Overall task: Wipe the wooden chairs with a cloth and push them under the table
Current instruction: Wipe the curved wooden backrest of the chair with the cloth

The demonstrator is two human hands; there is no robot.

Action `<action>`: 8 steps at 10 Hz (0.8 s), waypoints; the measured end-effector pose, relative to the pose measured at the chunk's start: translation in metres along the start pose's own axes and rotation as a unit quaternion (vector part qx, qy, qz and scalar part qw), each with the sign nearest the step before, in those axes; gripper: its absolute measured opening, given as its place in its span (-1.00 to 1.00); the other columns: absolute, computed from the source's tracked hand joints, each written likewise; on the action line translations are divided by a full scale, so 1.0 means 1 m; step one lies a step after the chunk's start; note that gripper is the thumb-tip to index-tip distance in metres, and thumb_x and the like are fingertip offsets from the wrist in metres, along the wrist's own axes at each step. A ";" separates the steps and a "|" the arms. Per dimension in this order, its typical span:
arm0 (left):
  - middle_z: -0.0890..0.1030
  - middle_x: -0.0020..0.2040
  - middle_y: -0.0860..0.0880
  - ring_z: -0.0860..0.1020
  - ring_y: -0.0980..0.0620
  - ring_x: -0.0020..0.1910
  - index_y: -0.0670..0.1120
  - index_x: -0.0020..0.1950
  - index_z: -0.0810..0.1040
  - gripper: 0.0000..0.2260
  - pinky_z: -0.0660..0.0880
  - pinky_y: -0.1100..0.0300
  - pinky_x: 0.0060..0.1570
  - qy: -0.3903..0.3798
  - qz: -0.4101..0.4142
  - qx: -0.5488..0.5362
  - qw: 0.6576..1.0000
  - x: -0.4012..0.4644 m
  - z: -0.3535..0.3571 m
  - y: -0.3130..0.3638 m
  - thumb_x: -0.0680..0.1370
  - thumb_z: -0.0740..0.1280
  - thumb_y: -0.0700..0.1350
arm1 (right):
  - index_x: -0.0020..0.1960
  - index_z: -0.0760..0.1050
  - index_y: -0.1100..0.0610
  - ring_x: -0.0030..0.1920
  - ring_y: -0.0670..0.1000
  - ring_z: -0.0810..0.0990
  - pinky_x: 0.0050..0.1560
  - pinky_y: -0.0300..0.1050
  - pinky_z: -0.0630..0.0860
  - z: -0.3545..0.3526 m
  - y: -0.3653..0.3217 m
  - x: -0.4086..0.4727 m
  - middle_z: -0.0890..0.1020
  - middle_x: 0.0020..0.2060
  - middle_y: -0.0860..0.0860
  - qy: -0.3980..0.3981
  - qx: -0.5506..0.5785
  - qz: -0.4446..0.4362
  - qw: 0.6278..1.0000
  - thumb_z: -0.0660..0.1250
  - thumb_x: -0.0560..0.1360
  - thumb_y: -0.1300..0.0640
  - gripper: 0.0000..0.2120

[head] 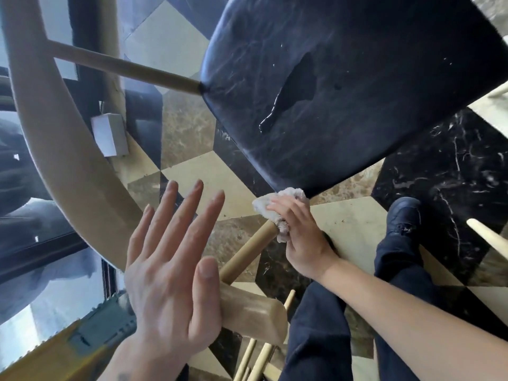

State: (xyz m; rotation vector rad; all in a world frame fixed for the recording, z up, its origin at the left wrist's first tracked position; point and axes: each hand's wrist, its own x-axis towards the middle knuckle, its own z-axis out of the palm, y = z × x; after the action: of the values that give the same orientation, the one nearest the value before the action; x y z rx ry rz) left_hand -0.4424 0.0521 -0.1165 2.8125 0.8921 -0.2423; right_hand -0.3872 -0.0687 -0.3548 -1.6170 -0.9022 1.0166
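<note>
I look down on a wooden chair (63,149) with a pale curved back rail and a dark, torn seat pad (343,86). My right hand (301,237) grips a pale fluffy cloth (277,207) wrapped round the top of a wooden spindle (247,251), just under the seat's near edge. My left hand (170,268) is held flat with straight, spread fingers; its palm rests against the end of the chair's rail (253,314).
The floor (445,174) is patterned in black, brown and cream marble tiles. My legs in dark trousers and a dark shoe (404,215) stand at the lower right. A small white box (110,133) hangs by the chair's left side. Another pale chair leg (486,237) pokes in at right.
</note>
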 end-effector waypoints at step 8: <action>0.43 0.54 -0.02 0.30 -0.03 0.59 0.07 0.55 0.42 -0.51 0.36 -0.22 0.43 -0.040 -0.050 -0.014 0.998 0.010 -0.013 0.030 0.69 -0.03 0.14 | 0.47 0.19 -0.22 0.49 -0.36 -0.01 0.49 -0.34 0.01 -0.035 -0.018 0.004 0.20 0.46 -0.38 -0.134 -0.011 0.139 0.981 0.15 0.40 0.41 -0.21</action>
State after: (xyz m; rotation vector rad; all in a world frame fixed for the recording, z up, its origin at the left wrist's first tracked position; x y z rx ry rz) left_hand -0.4157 0.0368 -0.1020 2.7154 1.0110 -0.3514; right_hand -0.3545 -0.0725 -0.3321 -1.6817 -0.8808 1.4492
